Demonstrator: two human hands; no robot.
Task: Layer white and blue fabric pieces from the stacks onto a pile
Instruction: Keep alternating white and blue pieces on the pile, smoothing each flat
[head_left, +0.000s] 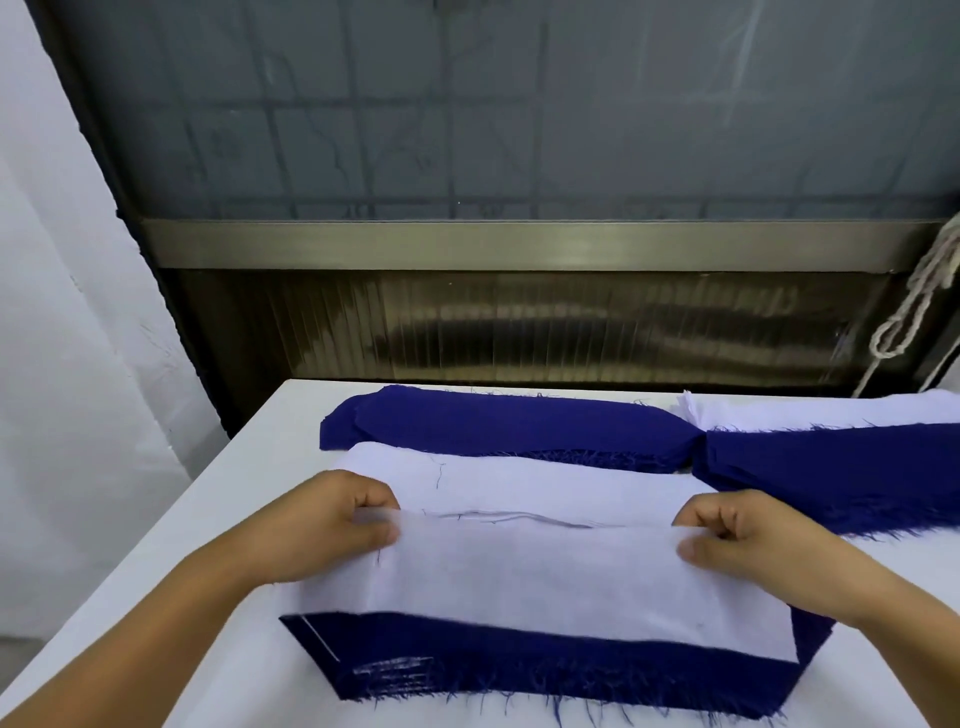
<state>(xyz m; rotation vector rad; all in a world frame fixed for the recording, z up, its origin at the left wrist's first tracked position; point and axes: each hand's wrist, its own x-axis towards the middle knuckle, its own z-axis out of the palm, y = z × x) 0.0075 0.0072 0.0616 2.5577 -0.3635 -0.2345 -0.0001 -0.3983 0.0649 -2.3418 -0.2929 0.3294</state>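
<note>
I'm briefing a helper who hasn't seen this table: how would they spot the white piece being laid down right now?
Start at the white table and find the frayed blue pile at its near edge. The white piece lies across that pile, pinched by the left hand and right hand. Other white fabric lies untouched.

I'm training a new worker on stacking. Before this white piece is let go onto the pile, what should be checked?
1. Left hand pinches the white rectangular fabric piece: ok.
2. Right hand pinches its other end: ok.
3. Piece covers the blue frayed fabric pile: not ok, near blue strip shows.
4. Piece lies flat: not ok, far edge lifted.
5. Layers below aligned: cannot tell.
</note>
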